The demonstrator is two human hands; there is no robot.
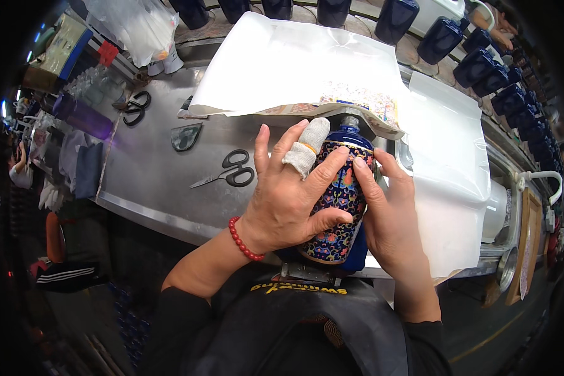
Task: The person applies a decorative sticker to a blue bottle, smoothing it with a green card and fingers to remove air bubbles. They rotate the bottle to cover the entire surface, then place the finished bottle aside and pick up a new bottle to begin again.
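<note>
A dark blue glazed bottle point(339, 202) with a multicoloured floral pattern and gold edge bands lies tilted before me, its narrow neck pointing away. My left hand point(286, 192) lies over its left side, index finger and thumb on the patterned face. One finger of that hand wears a grey knit cover point(309, 145) with an orange band. From the right, my right hand point(390, 211) holds the bottle, thumb on the pattern and another finger at the shoulder. The bottle's underside is hidden. Beyond the neck, white sheets point(301, 66) overlap a printed floral sheet point(376, 105).
Black-handled scissors point(237, 169) lie left of my hand on the metal table point(155, 174). Farther left are a dark flat scraper-like piece point(186, 137), another pair of scissors point(136, 109) and a purple bottle point(82, 115). Plain blue bottles point(397, 21) line a conveyor behind.
</note>
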